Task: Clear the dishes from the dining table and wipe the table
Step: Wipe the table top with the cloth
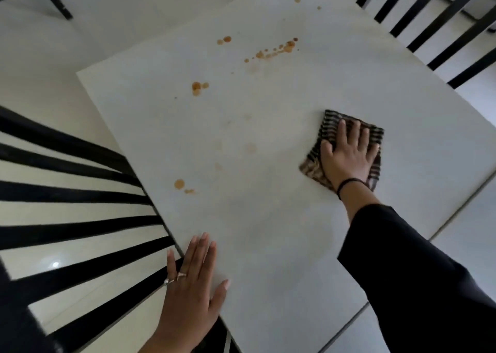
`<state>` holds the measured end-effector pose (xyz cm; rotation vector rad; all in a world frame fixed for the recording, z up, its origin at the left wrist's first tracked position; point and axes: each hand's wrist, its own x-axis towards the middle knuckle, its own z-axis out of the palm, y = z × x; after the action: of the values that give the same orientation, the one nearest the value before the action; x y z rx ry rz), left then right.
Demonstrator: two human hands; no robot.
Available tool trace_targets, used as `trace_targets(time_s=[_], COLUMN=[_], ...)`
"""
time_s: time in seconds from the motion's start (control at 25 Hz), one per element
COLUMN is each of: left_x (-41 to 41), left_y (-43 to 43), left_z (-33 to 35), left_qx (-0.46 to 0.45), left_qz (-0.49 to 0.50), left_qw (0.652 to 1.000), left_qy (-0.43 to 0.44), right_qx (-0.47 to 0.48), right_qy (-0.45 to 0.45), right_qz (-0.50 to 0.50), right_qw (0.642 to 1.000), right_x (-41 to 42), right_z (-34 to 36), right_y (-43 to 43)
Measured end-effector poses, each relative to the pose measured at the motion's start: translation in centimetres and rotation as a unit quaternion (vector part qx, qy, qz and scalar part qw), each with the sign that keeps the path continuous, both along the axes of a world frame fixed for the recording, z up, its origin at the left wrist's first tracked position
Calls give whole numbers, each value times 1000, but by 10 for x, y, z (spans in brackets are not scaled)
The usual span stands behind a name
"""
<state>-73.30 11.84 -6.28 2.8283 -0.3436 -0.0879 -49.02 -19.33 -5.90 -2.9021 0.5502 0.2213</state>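
The white dining table (268, 143) fills the middle of the view and carries no dishes. Brown spill drops (279, 50) dot its far part, with more spots (199, 86) at the centre left and a small spot (179, 184) nearer me. A folded dark striped cloth (326, 127) lies flat on the table's right side. My right hand (346, 155) presses on the cloth with straight, spread fingers. My left hand (192, 285) rests flat on the table's near left edge, fingers straight, holding nothing.
A black slatted chair back (75, 191) stands close against the table's left edge. Another black slatted chair (440, 22) stands at the far right corner. A dark chair leg (57, 1) shows at the top left. Pale tiled floor (477, 218) surrounds the table.
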Motion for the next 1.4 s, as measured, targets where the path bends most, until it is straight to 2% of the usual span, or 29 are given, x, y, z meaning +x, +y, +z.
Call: trace_targets(time_s=[0.16, 0.36, 0.52, 0.64, 0.76, 0.88, 0.96, 1.04, 1.16, 1.24, 1.4], left_x=[-21, -21, -25, -30, -26, -19, -16, -13, -9, -6, 8], left_y=[18, 34, 45, 45, 44, 45, 46, 45, 39, 35, 21], left_z=[0, 7, 18, 25, 27, 27, 27, 30, 31, 39, 54], left_qx=[13, 17, -39, -85, -77, 61, 136, 162, 174, 164, 54], left_qz=[39, 61, 83, 64, 13, -73, -98, -96, -80, -64, 19], left_qw=[999, 997, 993, 992, 992, 984, 975, 972, 974, 977, 997], left_qy=[23, 54, 77, 63, 102, 149, 143, 139, 123, 119, 58], right_qx=[1, -8, -22, -12, -20, -23, -20, -20, -33, -25, -16], right_qy=[-17, -10, -15, -14, -6, -6, 5, 14, 23, 22, -4], right_qz=[171, 391, 542, 579, 570, 517, 410, 262, 109, 113, 297], right_qw=[985, 920, 840, 815, 821, 856, 912, 965, 993, 993, 955], right_x=[14, -29, -97, -170, -246, -270, -252, -217, -148, -110, -110], right_z=[-3, 0, -1, -5, -7, 3, 11, 16, 11, 9, 5], right_y=[118, 232, 239, 200, 141, 76, 44, 32, 47, 75, 145])
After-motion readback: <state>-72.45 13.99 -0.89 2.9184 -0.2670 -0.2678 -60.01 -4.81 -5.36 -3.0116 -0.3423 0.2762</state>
